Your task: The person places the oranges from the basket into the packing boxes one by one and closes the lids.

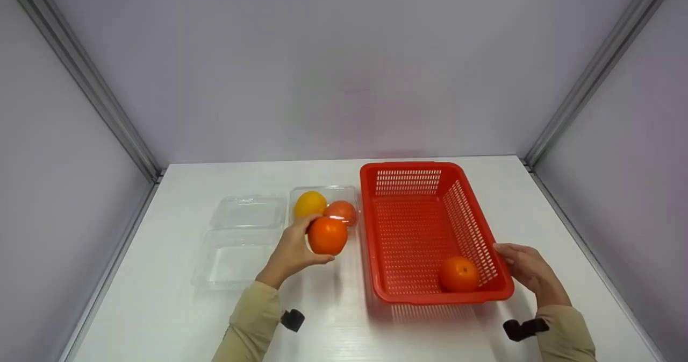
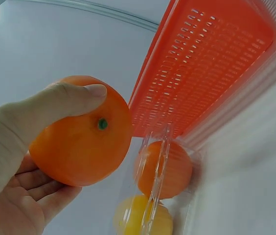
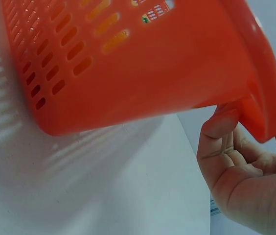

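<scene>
My left hand (image 1: 294,252) holds an orange (image 1: 328,236) between thumb and fingers, in front of a transparent plastic box. The orange's green stem spot (image 2: 102,124) shows beside the thumb in the left wrist view. Inside that box (image 1: 344,191) sit a yellow-orange fruit (image 1: 310,205) and a reddish-orange one (image 1: 342,212). My right hand (image 1: 529,269) grips the right rim of a red slotted basket (image 1: 411,227). In the right wrist view its fingers (image 3: 218,142) curl up under the rim. Another orange (image 1: 459,274) lies in the basket's near right corner.
Left of the fruit box, a second transparent plastic box (image 1: 236,262) lies open on the white table (image 1: 156,308), its lid (image 1: 250,212) folded back. Grey-white walls (image 1: 344,71) enclose the table at the back and both sides.
</scene>
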Demonstrator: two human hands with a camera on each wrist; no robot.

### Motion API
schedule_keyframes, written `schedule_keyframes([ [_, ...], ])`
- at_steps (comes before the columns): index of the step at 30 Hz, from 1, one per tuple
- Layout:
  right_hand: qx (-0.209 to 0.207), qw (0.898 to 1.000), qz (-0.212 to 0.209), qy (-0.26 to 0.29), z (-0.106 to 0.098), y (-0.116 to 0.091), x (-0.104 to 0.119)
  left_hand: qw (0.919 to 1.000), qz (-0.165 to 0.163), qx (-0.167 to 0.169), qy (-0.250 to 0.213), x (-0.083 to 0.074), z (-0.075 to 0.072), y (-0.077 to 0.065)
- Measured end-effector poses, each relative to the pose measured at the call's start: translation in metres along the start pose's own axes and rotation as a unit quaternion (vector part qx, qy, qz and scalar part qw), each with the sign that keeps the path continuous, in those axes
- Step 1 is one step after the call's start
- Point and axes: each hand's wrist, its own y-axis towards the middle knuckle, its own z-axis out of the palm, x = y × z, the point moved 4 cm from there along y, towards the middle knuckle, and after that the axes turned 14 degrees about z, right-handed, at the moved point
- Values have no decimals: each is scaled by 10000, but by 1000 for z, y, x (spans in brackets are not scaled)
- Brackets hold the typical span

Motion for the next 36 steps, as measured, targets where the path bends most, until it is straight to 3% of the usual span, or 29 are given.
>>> schedule_keyframes([
  [11,43,9998,-24,214,-1,-1,1,9991,-414,-66,-39,10,-10,-8],
  [36,99,9993,-44,353,0,0,1,9953,-845,-382,260,31,-30,-29],
])
